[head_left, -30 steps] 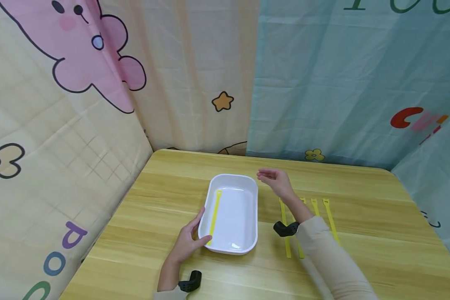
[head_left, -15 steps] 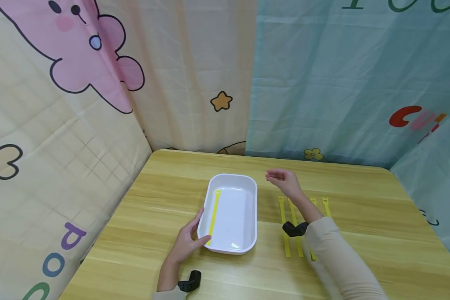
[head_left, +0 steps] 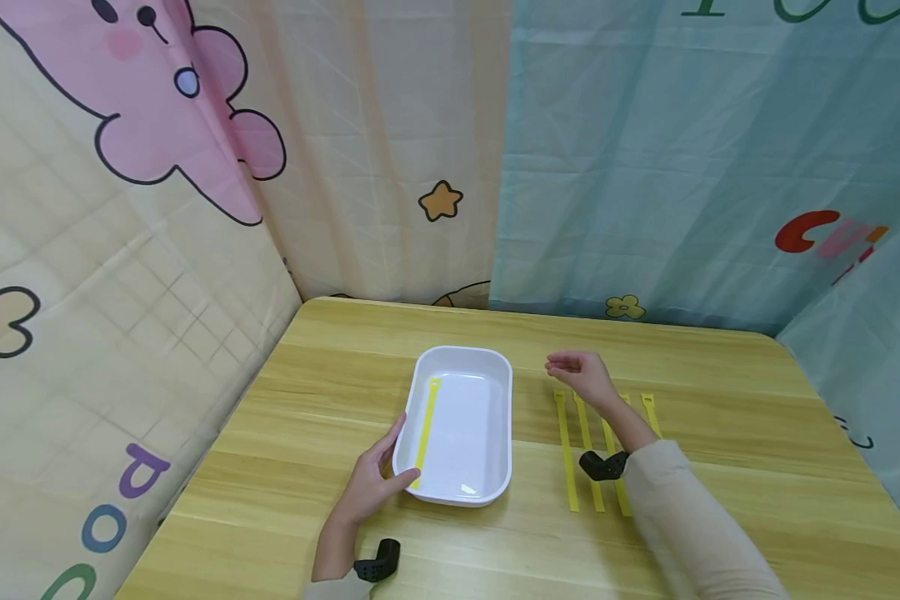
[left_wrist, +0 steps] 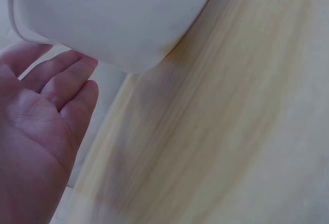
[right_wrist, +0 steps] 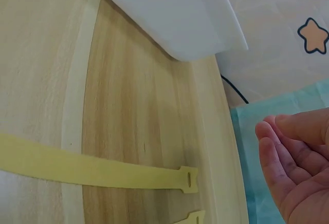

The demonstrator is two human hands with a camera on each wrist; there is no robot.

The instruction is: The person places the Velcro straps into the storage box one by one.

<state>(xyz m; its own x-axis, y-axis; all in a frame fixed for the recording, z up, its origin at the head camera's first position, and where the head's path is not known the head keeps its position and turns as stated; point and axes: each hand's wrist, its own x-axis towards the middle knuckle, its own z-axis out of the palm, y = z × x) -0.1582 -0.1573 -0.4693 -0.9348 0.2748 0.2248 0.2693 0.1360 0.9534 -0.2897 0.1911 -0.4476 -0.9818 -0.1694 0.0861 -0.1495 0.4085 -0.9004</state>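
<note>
A white tray (head_left: 471, 433) stands on the table, with one yellow hook-and-loop cable tie (head_left: 426, 433) lying lengthwise along its left side. My left hand (head_left: 370, 486) holds the tray's lower left side, thumb over the rim and fingers along the outer wall. In the left wrist view those fingers reach up against the tray's wall (left_wrist: 113, 18). Right of the tray, several more yellow cable ties (head_left: 566, 454) lie side by side. Above their far ends hovers my right hand (head_left: 587, 379), fingers loosely bent, holding nothing. The right wrist view shows the slotted head of one cable tie (right_wrist: 189, 179).
The wooden table (head_left: 315, 400) carries these things. Printed cloth hangings (head_left: 390, 167) rise behind its far edge and at both sides. A black wrist camera (head_left: 602, 466) sits on the right wrist, another camera (head_left: 378, 561) on the left.
My right hand has moved right, away from the tray and over the row of cable ties. The left hand keeps its hold on the tray.
</note>
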